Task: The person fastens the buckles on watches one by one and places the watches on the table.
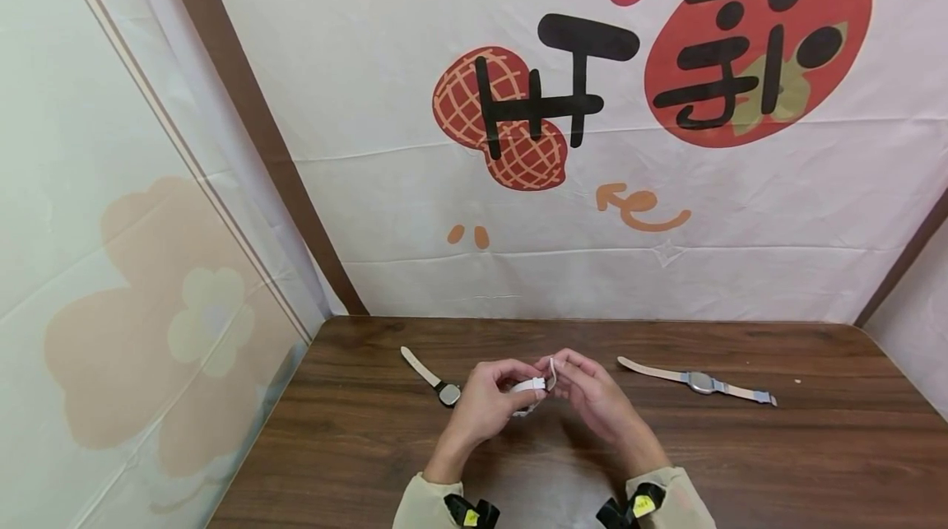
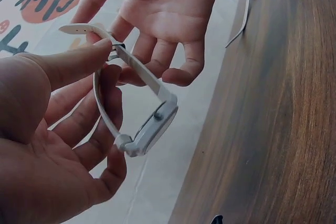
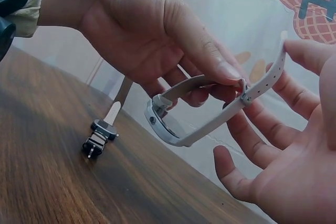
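Observation:
A white wristwatch (image 1: 528, 386) is held above the table between both hands, its strap bent into a loop. With thumb and fingers, my left hand (image 1: 481, 407) pinches the strap beside the buckle (image 3: 244, 96). The strap's free end passes through that buckle, and its tip is pinched by my right hand (image 1: 598, 404). In the left wrist view the watch case (image 2: 155, 129) hangs at the lower end of the loop, dial facing away. Several holes show along the strap (image 3: 265, 83) in the right wrist view.
On the wooden table (image 1: 333, 463), a black-cased watch (image 1: 448, 394) with a pale strap lies left of the hands. A blue and beige watch (image 1: 699, 382) lies stretched out to the right. A printed cloth (image 1: 415, 183) hangs behind the table's back edge.

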`<state>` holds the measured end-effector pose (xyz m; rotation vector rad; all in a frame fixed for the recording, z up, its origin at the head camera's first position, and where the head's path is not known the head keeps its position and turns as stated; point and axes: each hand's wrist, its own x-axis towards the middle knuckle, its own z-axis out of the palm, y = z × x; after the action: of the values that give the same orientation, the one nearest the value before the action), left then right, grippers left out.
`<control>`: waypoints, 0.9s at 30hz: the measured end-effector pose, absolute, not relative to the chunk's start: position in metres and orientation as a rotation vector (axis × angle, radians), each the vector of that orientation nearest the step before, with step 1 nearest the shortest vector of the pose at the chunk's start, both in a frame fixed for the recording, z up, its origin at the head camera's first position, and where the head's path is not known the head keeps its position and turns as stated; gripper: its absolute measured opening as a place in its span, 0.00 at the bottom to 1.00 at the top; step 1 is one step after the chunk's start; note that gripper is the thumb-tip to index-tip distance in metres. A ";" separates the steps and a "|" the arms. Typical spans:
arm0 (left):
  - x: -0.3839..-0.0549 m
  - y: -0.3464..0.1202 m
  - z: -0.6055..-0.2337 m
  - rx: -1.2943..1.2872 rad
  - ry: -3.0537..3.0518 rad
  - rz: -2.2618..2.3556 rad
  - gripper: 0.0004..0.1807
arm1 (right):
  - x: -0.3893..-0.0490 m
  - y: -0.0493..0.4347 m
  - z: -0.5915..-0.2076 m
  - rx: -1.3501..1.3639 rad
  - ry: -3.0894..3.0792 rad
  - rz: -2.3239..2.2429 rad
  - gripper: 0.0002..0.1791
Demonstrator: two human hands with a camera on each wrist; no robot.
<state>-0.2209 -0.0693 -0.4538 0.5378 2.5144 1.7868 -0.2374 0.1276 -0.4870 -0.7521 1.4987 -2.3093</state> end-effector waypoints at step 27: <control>-0.221 -0.071 -0.451 0.558 2.502 1.793 0.10 | -0.236 0.127 -0.486 -0.618 1.574 -2.323 0.09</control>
<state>-0.2215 -0.0710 -0.4510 0.5581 2.5022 1.7927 -0.2359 0.1269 -0.4856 -0.6185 1.5742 -2.3235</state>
